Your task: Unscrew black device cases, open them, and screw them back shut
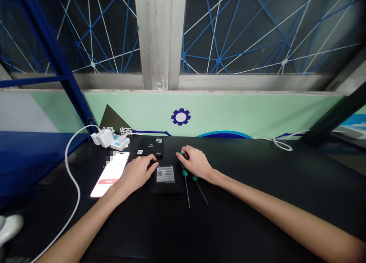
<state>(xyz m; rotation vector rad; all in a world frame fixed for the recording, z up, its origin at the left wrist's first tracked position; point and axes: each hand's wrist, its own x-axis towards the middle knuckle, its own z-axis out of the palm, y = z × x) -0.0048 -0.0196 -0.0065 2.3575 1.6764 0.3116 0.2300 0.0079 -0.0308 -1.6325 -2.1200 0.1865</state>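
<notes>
A flat black box (177, 186) lies on the dark table, its white printed label with a QR code facing up. My left hand (137, 171) rests at the upper left corner of this box, thumb and forefinger curled around the corner. To the right of the box, my right hand (197, 163) has its fingers closed over the green handles of two screwdrivers (185, 173). Their thin metal shafts point toward me, slightly spread, and most of the handles is hidden under the hand.
A second flat black box (150, 146) with a small white sticker lies behind. At left are a lit phone (114, 171), a white power strip (120, 142) with a plugged-in charger (103, 138), and a long white cable (67, 160). Another white cable (281, 144) loops at the back right.
</notes>
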